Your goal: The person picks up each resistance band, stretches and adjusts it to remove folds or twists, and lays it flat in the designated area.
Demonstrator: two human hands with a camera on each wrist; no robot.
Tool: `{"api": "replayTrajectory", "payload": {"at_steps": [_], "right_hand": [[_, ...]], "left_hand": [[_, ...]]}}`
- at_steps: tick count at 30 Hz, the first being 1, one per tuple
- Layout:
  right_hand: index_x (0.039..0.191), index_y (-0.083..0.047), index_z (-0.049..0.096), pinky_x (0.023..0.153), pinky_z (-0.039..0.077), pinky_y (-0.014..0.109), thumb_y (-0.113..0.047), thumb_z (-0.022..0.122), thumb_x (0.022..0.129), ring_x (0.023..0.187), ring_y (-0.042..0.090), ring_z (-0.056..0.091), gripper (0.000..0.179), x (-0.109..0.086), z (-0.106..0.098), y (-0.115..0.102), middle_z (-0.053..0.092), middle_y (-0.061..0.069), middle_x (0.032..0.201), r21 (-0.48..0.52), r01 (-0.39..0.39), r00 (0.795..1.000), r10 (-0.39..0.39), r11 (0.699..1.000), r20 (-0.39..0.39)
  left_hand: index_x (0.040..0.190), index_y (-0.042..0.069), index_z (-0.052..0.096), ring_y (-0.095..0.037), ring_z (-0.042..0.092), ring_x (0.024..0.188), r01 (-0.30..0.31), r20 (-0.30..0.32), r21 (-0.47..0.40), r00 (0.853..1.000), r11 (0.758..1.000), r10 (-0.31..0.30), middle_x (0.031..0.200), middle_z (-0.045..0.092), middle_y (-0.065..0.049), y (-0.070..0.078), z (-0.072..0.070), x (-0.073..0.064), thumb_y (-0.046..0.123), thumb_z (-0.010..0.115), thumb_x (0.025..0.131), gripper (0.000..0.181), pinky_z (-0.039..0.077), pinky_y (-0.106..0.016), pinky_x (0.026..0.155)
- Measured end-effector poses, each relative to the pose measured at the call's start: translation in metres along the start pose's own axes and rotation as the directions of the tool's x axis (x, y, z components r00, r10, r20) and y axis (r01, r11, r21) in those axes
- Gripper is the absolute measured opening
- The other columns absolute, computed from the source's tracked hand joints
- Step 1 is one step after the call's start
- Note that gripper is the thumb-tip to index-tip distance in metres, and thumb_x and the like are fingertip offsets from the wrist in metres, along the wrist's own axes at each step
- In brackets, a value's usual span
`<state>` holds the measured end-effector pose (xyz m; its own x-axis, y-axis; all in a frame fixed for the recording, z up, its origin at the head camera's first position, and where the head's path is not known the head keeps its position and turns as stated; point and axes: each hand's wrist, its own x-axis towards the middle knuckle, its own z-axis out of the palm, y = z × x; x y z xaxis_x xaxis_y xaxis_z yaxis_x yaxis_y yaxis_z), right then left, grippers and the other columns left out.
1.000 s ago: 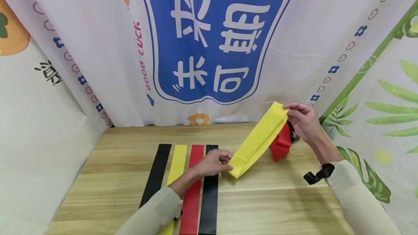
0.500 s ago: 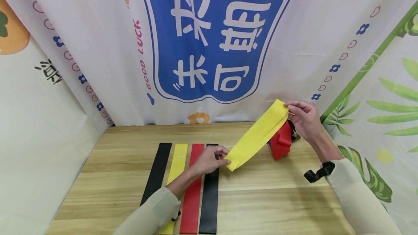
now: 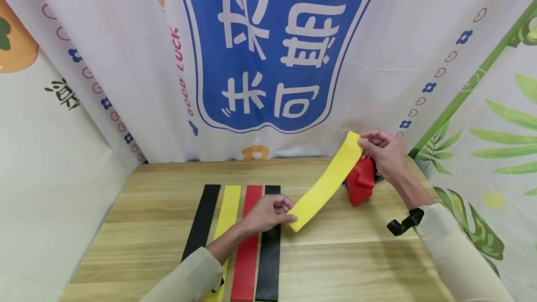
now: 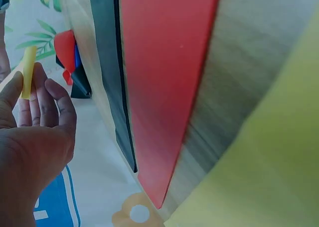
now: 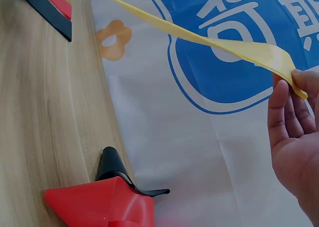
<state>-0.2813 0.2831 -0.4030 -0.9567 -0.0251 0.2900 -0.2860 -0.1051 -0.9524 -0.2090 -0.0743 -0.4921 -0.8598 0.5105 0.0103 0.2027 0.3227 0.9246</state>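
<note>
A yellow resistance loop band [image 3: 325, 185] hangs slantwise above the table between my two hands, its layers lying nearly together. My left hand [image 3: 268, 211] pinches its lower end between thumb and fingers, over the far part of the black band. The upper end is pinched by my right hand [image 3: 383, 153], higher up and to the right. In the right wrist view the yellow band [image 5: 199, 38] shows edge-on, running away from the thumb and fingers. Behind the held band lies a bunched red band [image 3: 361, 183] with black and blue pieces.
Several flat bands lie side by side on the wooden table [image 3: 344, 255]: a black band [image 3: 203, 218], a yellow band [image 3: 228, 209], a red band [image 3: 245, 260] and another black band [image 3: 268, 260]. A printed curtain [image 3: 159, 106] stands along the table's back edge.
The yellow band's two layers have come together, so it looks narrower. My left hand dipped slightly after rising; my right hand moved a little left. The bands on the table stay put.
</note>
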Motion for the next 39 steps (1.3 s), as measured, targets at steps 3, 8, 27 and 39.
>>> {"api": "replayTrajectory", "payload": {"at_steps": [3,8,27,39], "right_hand": [[0.109,-0.005,0.073,0.064,0.06,0.024,-0.003,0.074,0.098,0.064,0.019,0.065,0.011,0.001,0.0,0.002,0.078,0.002,0.09,-0.032,-0.004,1.0,0.004,0.999,-0.007],[0.111,-0.003,0.074,0.066,0.061,0.023,-0.005,0.074,0.099,0.069,0.015,0.069,0.012,0.002,0.001,0.008,0.079,0.0,0.093,-0.079,0.013,1.0,-0.013,0.997,-0.003],[0.124,0.01,0.068,0.074,0.062,0.024,-0.009,0.074,0.1,0.08,0.015,0.072,0.031,0.01,0.019,0.034,0.076,0.0,0.098,-0.198,-0.087,0.993,0.102,0.976,0.063],[0.127,0.009,0.068,0.079,0.063,0.029,-0.005,0.076,0.097,0.083,0.016,0.073,0.033,0.012,0.043,0.061,0.076,0.005,0.099,-0.215,-0.162,0.977,0.188,0.963,0.104]], "left_hand": [[0.106,0.007,0.073,-0.012,0.064,0.081,0.004,0.009,-0.008,1.0,1.0,-0.004,0.093,0.068,-0.001,0.0,0.0,-0.005,0.013,0.087,0.089,0.022,0.056,-0.019,0.071],[0.114,0.008,0.066,-0.011,0.066,0.082,-0.015,0.013,-0.009,1.0,1.0,0.015,0.096,0.069,0.0,0.003,0.001,-0.014,0.008,0.087,0.088,0.033,0.058,-0.021,0.074],[0.114,0.02,0.083,-0.012,0.066,0.075,0.037,0.089,0.065,0.995,0.997,-0.043,0.104,0.077,0.004,0.012,0.001,-0.039,0.015,0.083,0.094,0.021,0.051,-0.021,0.063],[0.111,0.017,0.084,-0.006,0.07,0.076,0.059,0.201,0.027,0.978,0.998,-0.063,0.097,0.08,0.002,0.011,0.008,-0.053,0.01,0.084,0.091,0.021,0.057,-0.019,0.072]]}}
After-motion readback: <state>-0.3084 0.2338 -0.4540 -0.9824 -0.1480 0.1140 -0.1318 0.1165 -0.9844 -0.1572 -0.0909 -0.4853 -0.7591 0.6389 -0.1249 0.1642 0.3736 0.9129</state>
